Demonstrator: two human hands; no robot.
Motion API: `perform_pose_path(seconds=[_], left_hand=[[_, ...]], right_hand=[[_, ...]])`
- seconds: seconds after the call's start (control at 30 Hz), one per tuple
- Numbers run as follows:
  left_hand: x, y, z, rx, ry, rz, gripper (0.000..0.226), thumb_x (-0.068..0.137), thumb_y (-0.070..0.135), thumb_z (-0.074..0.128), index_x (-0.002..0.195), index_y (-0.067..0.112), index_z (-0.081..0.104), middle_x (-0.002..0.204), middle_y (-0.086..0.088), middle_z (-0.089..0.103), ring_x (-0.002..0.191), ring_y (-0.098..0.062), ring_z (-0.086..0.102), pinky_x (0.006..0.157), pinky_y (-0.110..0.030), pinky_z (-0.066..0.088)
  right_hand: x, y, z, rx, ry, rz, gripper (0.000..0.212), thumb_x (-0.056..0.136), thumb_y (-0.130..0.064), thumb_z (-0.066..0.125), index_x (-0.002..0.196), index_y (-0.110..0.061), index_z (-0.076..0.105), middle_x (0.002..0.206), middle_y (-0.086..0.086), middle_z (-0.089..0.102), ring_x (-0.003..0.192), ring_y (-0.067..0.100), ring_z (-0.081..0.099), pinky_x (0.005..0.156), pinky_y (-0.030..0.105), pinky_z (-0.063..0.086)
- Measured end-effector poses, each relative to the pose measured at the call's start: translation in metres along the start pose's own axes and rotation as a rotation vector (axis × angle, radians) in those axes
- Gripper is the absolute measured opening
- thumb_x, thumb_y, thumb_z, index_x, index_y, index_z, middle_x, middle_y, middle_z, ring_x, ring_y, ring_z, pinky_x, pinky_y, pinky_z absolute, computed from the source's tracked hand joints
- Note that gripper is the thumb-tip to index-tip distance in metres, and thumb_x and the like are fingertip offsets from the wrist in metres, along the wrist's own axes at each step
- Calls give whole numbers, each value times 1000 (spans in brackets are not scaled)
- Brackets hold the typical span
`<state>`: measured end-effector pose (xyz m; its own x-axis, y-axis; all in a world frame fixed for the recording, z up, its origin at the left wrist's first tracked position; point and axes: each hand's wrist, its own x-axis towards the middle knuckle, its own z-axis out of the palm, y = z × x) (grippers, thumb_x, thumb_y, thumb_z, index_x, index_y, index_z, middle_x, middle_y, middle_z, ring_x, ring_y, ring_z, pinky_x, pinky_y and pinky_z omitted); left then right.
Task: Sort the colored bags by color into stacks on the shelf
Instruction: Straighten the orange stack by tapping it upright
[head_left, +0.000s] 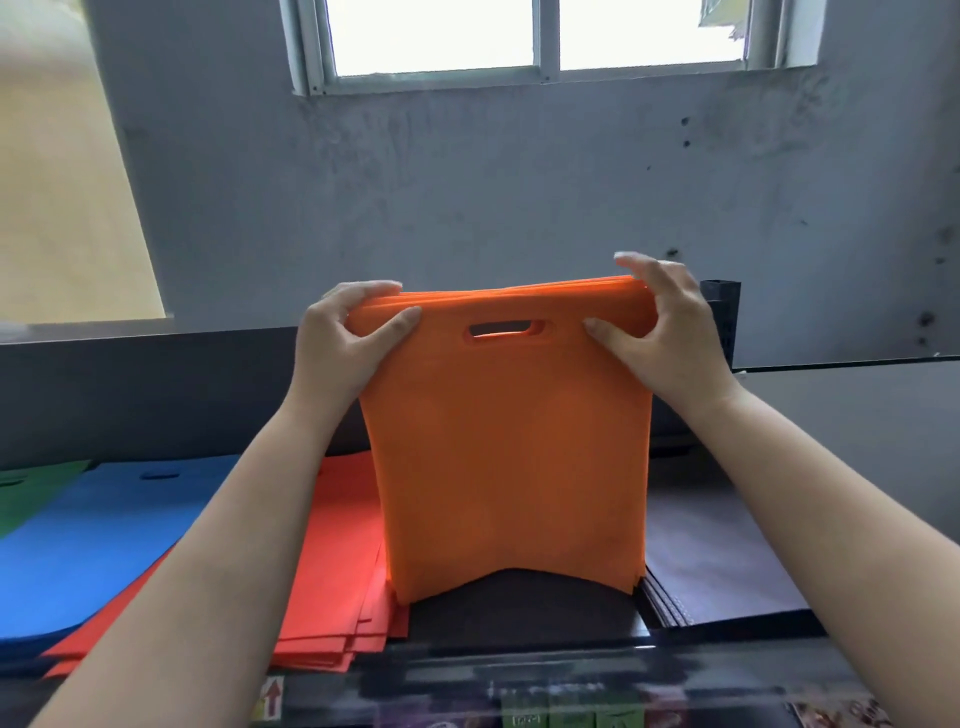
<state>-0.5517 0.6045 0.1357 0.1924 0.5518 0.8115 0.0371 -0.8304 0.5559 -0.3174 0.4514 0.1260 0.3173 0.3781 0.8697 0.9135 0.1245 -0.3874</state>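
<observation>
Your left hand (345, 338) and right hand (660, 332) each pinch a top corner of the orange bags (511, 447), fingers curled tight on the edge. The bunch stands upright on the shelf (519, 618), between the red stack (332, 561) on the left and the dark stack (717, 556) on the right. Tap the bottom edge down so all the bags line up. Then lay them flat in the gap, not on red.
</observation>
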Motion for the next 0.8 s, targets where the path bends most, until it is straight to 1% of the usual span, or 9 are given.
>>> perform_pose_path(seconds=[0.2,0.3,0.37,0.43,0.5,0.57,0.63,0.7,0.8], left_hand=[[0,-2,-1,16,28,-36,22,69,48,78,78,29,69,74,15,67,64,6,62,60,-12,50],[-2,-3,0,-85,35,-96,36,70,46,79,100,29,69,90,15,67,80,7,63,72,-13,52],[-11,-7,7,-304,30,-256,52,70,40,79,117,29,60,106,8,66,94,-1,64,81,-21,53],[-31,-15,18,-497,-5,-474,47,70,34,80,112,22,62,107,-1,69,98,-18,67,83,-33,55],[-60,-21,28,-580,-62,-638,31,78,29,75,105,19,66,105,-6,72,93,-23,70,77,-36,57],[-77,-21,35,-620,-47,-697,26,83,30,70,106,17,67,96,-3,74,86,-20,72,70,-33,59],[-76,-16,42,-648,31,-669,22,85,31,68,103,18,68,94,-3,74,89,-23,71,77,-38,58],[-70,-8,45,-714,64,-651,19,87,28,67,103,17,69,99,-7,73,95,-28,69,84,-43,55],[-78,-12,44,-751,-13,-689,22,89,17,64,110,13,65,97,-6,74,90,-24,71,75,-36,58]], right_hand=[[2,0,0,-45,35,60,41,76,-34,77,99,-8,54,98,1,48,85,14,45,65,11,28],[2,0,2,44,15,157,42,78,-37,75,102,-18,46,96,-3,48,85,13,47,62,4,32],[-6,0,7,255,-18,290,53,78,-37,75,118,-23,42,106,-5,52,91,10,53,70,4,35],[-28,7,14,518,-60,469,62,78,-33,76,127,-27,39,115,-7,58,99,7,58,83,19,47],[-58,15,23,583,-137,593,45,80,-29,74,118,-27,49,116,-1,63,100,13,63,87,34,53],[-78,16,30,627,-166,635,22,86,-23,69,103,-29,57,110,2,67,98,19,66,89,43,54],[-75,8,33,728,-145,610,14,89,-18,64,98,-28,61,103,3,71,95,22,69,86,46,55],[-67,2,33,872,-147,576,16,92,-12,61,99,-25,64,98,5,73,91,25,71,78,42,57],[-73,4,33,963,-245,623,22,93,-7,56,104,-25,62,96,1,74,87,20,71,65,28,57]])
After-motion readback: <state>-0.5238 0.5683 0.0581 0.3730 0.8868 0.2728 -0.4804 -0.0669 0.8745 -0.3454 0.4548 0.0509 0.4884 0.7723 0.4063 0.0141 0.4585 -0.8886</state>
